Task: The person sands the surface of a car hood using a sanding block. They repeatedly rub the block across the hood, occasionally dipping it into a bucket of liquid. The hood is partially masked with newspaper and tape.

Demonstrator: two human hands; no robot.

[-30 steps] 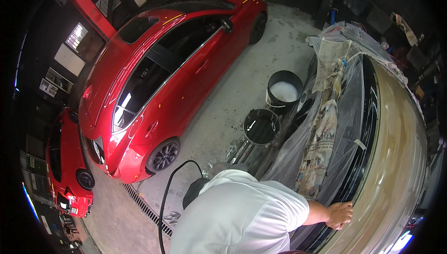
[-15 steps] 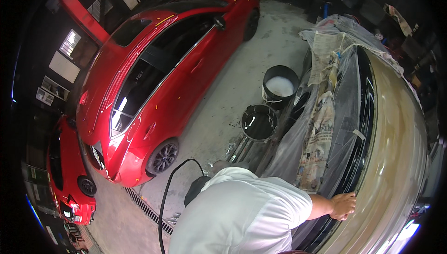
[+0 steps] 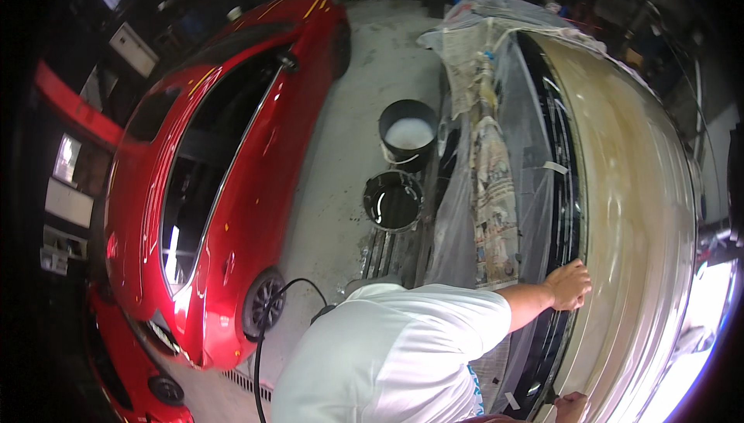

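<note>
My left hand [image 3: 570, 283] rests on the edge of a tan vehicle roof [image 3: 624, 221], its fingers curled in. Whatever it may hold is hidden. At the bottom of the view my right hand [image 3: 572, 406] is partly cut off, also closed by the roof edge. A small dark piece shows beside it, too unclear to name. Between my body and the roof runs a glossy black strip [image 3: 564, 190] along the side. Below it, clear plastic sheeting [image 3: 527, 113] and newspaper [image 3: 496, 214] cover the vehicle's side.
A black bucket [image 3: 391, 202] with dark liquid and another bucket [image 3: 407, 152] holding white foam stand on the floor. Across the aisle is a red car [image 3: 248, 214]. A black hose [image 3: 260, 353] loops beside me. Part of a second red car [image 3: 143, 369] shows lower left.
The view has turned, shifting the scene leftward. My left hand stays closed at the roof edge, at about the same spot. My right hand has come into view at the bottom.
</note>
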